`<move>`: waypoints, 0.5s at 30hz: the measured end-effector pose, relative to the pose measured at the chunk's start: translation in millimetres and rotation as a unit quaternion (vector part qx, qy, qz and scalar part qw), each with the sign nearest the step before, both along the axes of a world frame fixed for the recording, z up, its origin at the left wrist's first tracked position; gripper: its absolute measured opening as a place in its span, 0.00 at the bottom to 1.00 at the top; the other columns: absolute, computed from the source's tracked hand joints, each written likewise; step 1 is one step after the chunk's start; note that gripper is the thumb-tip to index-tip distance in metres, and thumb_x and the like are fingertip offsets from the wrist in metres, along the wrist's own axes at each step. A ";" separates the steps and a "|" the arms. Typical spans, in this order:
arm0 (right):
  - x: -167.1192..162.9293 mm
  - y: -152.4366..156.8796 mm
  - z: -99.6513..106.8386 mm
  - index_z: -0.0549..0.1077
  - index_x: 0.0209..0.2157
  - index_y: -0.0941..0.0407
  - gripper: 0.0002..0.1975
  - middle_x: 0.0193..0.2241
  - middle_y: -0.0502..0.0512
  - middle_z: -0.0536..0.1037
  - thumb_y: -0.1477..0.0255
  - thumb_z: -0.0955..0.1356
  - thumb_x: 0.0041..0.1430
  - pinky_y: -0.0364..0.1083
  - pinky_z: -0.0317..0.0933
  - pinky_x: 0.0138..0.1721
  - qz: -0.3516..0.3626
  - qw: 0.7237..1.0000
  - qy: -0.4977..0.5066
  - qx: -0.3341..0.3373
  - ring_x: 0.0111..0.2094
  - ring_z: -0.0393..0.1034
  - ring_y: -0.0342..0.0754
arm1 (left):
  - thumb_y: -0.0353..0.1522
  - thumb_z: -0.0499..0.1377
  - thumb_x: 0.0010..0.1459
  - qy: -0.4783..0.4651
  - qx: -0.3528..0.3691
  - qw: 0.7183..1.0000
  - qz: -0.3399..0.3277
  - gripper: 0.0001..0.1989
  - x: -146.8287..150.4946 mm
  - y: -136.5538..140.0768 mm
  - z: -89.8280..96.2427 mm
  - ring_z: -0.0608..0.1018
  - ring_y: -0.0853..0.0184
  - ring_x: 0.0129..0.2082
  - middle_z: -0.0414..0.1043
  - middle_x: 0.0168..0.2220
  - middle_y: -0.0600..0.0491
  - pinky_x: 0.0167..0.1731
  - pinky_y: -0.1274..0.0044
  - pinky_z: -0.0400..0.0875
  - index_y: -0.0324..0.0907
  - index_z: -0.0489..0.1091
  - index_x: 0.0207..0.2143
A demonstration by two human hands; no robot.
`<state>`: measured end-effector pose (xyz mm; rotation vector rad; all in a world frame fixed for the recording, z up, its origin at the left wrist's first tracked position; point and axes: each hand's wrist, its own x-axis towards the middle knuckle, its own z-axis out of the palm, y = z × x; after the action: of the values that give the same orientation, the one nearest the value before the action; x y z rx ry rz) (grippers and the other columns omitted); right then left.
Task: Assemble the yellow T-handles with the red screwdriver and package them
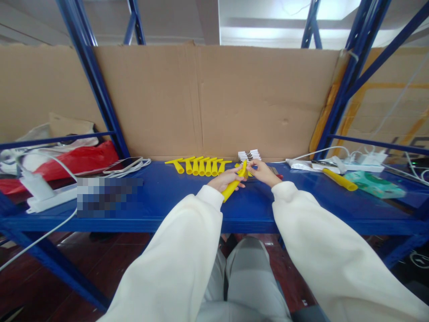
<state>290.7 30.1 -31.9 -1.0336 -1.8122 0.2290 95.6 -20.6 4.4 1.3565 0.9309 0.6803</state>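
Observation:
My left hand (224, 180) is closed around a yellow plastic T-shaped tool (229, 192), whose hollow-looking handle slants down toward me. At the tool's upper end, my right hand (263, 173) has its fingers pinched together. Whatever lies between those fingertips is too small to make out. Left of my hands, several matching yellow T-shaped tools (201, 167) lie side by side in a row, handle ends facing me. Just behind my hands sits a stack of small white pieces with dark parts (248, 155). Another yellow piece lies partly hidden behind my fingers.
Everything rests on a blue metal shelf (161, 197) backed by a cardboard sheet (261, 98). On the right lie a yellow tool (340, 180), a green packet (375, 185) and a white power strip (363, 167). At left are a red bag (77, 162), a phone (123, 165) and cables.

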 end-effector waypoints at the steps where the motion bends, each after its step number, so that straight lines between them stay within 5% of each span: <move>1: 1.2 1.2 -1.0 0.70 0.29 0.53 0.08 0.32 0.53 0.76 0.64 0.69 0.54 0.54 0.67 0.48 0.003 1.000 0.006 -0.004 0.38 0.71 0.51 | 0.19 0.53 0.60 -0.002 -0.002 1.000 -0.002 0.38 -0.1 -0.2 0.3 0.76 0.74 0.21 0.77 0.42 0.48 0.16 0.85 0.65 0.50 0.51 0.70; 15: 3.6 -14.9 8.2 0.77 0.35 0.55 0.22 0.39 0.58 0.81 0.50 0.70 0.53 0.54 0.67 0.50 0.020 0.995 0.038 -0.092 0.43 0.74 0.53 | 0.20 0.57 0.59 -0.086 -0.027 0.995 -0.041 0.39 -5.8 1.5 -0.2 0.77 0.73 0.22 0.78 0.41 0.48 0.16 0.85 0.65 0.49 0.54 0.70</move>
<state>294.3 15.2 -23.7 -1.1015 -1.7680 0.4623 89.8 -19.0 4.1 1.2606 0.7461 0.6928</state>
